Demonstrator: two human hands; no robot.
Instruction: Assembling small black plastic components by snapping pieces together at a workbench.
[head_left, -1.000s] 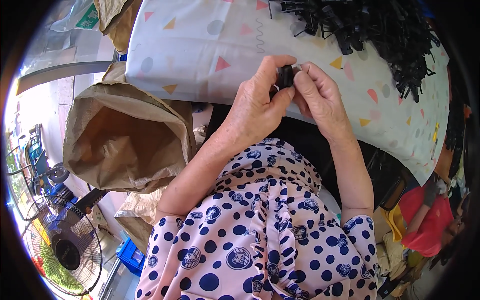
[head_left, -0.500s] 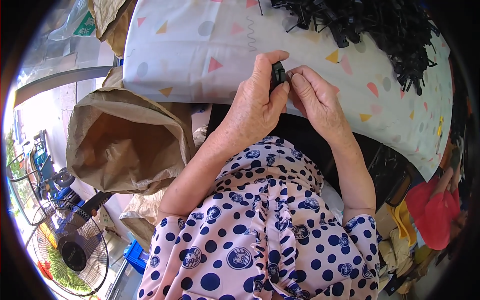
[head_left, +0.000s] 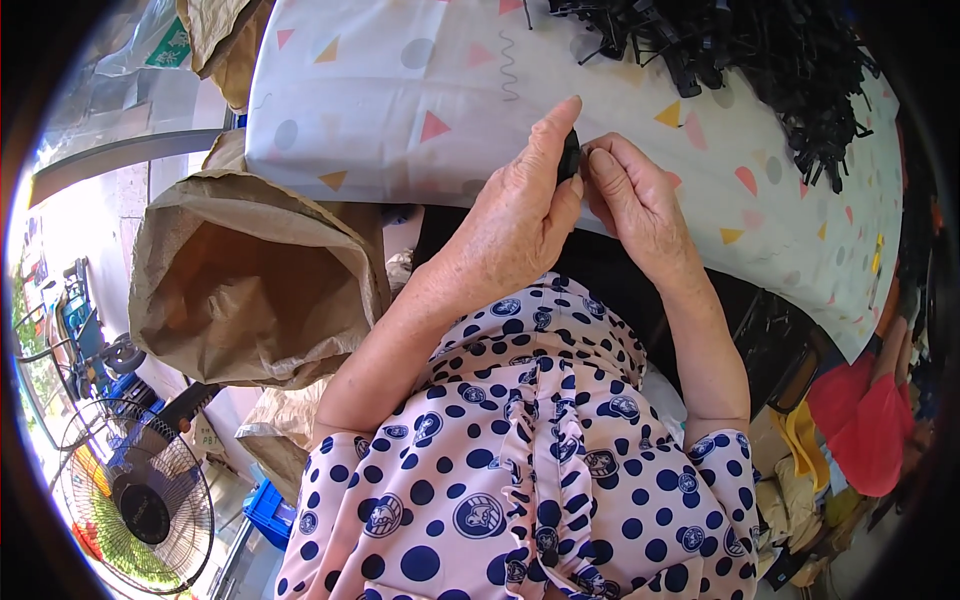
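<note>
Over the near edge of the table, my left hand (head_left: 525,200) is closed on a small black plastic part (head_left: 570,156), with the thumb stretched along it. Most of the part is hidden by the palm and fingers, so its full shape does not show. Close beside it on the right, my right hand (head_left: 637,200) has its thumb and forefinger pinched together at the part's side. Whatever sits between those fingertips is too small or too hidden to name. A pile of black plastic pieces (head_left: 745,60) covers the table's far right.
A table with a patterned white cover (head_left: 400,110) spans the far side. An open brown paper sack (head_left: 250,290) stands left of my left forearm. Further left are a black fan (head_left: 140,505) and a blue bin (head_left: 268,512). Red cloth (head_left: 865,425) hangs at the right.
My left hand has turned, so its back now covers more of the black part, and its thumb points further up. My right hand stays pinched in nearly the same place.
</note>
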